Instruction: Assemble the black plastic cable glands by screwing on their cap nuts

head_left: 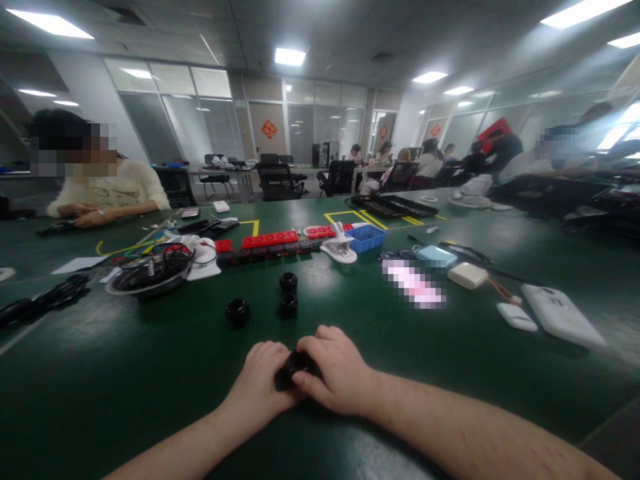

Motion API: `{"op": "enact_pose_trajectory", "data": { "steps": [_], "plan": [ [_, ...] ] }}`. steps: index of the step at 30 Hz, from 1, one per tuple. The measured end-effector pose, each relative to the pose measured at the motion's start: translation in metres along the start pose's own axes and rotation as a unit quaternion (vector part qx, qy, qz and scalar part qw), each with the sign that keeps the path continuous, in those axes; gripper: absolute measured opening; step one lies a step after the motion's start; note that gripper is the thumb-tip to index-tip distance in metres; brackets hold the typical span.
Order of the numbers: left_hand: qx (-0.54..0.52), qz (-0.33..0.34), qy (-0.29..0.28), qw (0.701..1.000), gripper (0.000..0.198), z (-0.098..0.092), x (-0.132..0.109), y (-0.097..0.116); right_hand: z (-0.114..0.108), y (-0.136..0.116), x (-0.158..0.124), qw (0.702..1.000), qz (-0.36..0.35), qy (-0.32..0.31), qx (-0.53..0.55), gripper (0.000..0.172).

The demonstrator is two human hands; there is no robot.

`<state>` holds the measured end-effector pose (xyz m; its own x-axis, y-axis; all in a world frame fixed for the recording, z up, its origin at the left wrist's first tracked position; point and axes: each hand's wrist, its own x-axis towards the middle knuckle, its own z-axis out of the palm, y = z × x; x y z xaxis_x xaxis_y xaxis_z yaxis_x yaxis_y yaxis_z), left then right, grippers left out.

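Head view.

Clerk: Item one, the hands?

Checker: Left hand (260, 381) and right hand (336, 373), low centre on the green surface (150, 373), both closed around one black round part (296, 364). Left fingers grip its near-left side; right fingers curl over its top and right.

Clerk: Position of the part relative to them?

Checker: Directly between, touching both, neither hand nearer. It sits at or just above the surface. Its axis cannot be told, as the fingers cover most of it.

Clerk: Like items?

Checker: Three loose black rings beyond the hands, away from the person: one ring (237, 311) to the left, and a second ring (288, 305) with a third ring (288, 282) just behind it. All are well apart from the hands.

Clerk: Remainder?

Checker: Red strips (270, 239) in a row, a blue bin (367, 237), a white clip (339, 249) beside it, a dish of cables (150, 275) at left, white devices (560, 313) at right. A seated person (117, 190) in a pale top is at the far left.
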<state>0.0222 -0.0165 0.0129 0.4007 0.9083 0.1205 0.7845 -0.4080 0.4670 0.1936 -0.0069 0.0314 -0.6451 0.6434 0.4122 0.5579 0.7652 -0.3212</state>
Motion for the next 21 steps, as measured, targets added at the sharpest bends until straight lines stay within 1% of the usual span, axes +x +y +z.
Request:
{"op": "enact_pose_trajectory", "data": {
  "steps": [7,14,21],
  "plan": [
    [-0.003,0.004,0.005,1.0,0.021,0.0008,-0.0008,0.0013,0.0004,0.0013,-0.0002,1.0,0.003,-0.001,0.0,0.027],
    [0.004,0.013,0.002,1.0,0.022,-0.0008,-0.0013,0.0039,-0.0013,0.0006,0.0003,1.0,0.008,-0.02,-0.005,0.027],
    [0.01,0.025,-0.007,1.0,0.024,-0.0029,-0.0019,0.006,-0.0004,0.0007,0.0004,1.0,0.011,-0.023,-0.008,0.03]
  ]
}}
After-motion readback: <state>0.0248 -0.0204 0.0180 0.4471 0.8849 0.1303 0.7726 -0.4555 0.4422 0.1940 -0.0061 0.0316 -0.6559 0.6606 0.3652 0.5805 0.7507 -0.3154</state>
